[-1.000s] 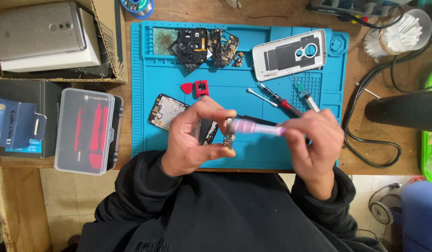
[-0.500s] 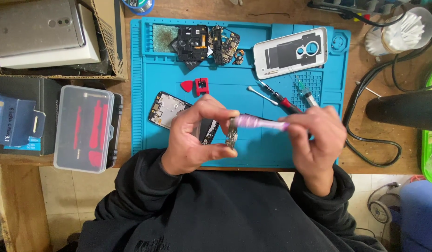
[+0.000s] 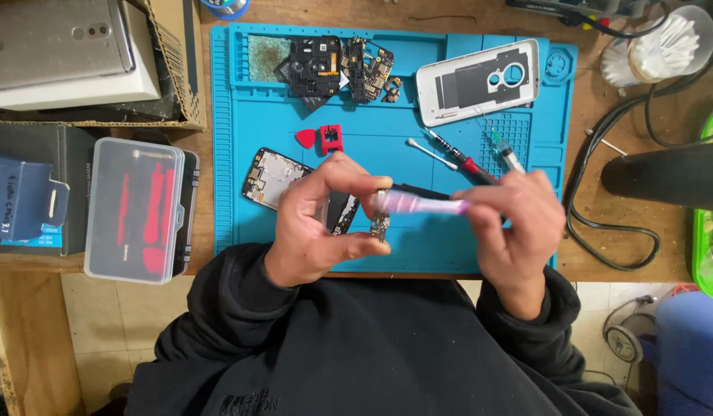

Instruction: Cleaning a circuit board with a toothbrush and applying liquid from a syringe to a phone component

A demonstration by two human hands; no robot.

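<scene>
We pinch a small board (image 3: 380, 226) in our left hand (image 3: 318, 223) above the blue mat (image 3: 387, 115), while our right hand (image 3: 518, 223) grips a pink brush (image 3: 422, 204) against it. Scrubbing seems underway; next calls for steady, light strokes.

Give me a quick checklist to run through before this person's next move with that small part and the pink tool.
1. Small circuit part pinched firmly in the left hand: ok, thumb and fingers close on it.
2. Pink-handled tool gripped by the right hand: ok.
3. Tool tip actually on the part: cannot tell, the picture is blurred there.
4. Work held over the blue mat, so that a dropped piece would land on it: ok.
5. Red-handled screwdriver and swab lie clear of the hands: ok.
6. Phone frame out from under the left hand: not ok, partly covered.
</scene>
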